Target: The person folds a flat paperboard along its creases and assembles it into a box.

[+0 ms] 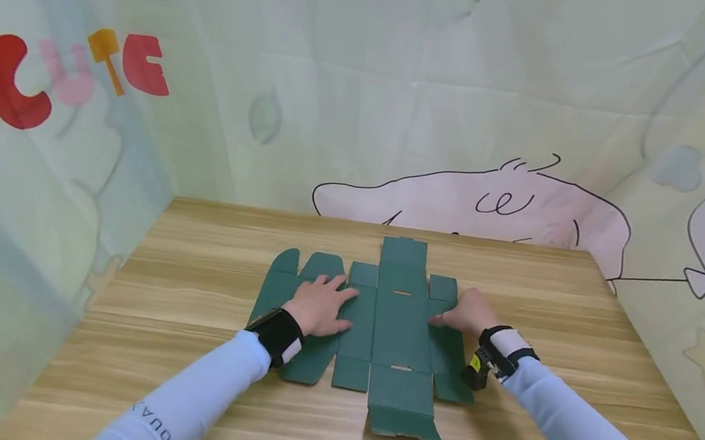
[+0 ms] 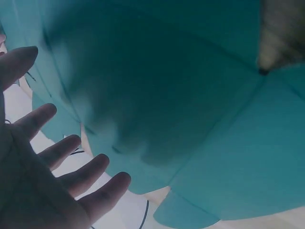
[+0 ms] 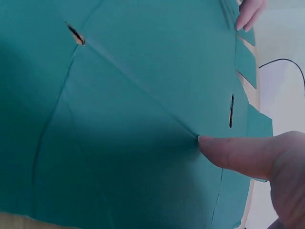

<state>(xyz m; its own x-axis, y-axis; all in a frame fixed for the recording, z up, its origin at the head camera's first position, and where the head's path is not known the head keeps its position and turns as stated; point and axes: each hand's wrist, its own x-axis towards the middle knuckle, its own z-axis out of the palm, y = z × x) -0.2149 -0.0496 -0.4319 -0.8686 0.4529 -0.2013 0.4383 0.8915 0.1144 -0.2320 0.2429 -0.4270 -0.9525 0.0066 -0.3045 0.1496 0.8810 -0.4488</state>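
Observation:
A dark green cardboard box (image 1: 400, 327), unfolded into a flat blank with creases, slots and side flaps, lies on the wooden table. My left hand (image 1: 319, 305) rests with spread fingers over its left panels. In the left wrist view, the fingers (image 2: 71, 143) of that hand are apart and hold nothing. At the blank's right edge, my right hand (image 1: 471, 312) grips the narrow side panel. The thumb (image 3: 238, 151) lies straight across it, its tip right on the crease beside the middle panel. The other fingers are bent down out of sight.
The wooden table (image 1: 179, 367) ends at a printed cloth backdrop (image 1: 221, 111) behind and at both sides. Toward the front, the blank's end flap (image 1: 404, 423) angles up slightly. A wrist camera (image 1: 476, 372) hangs beside the right wrist, close to the blank's lower right corner.

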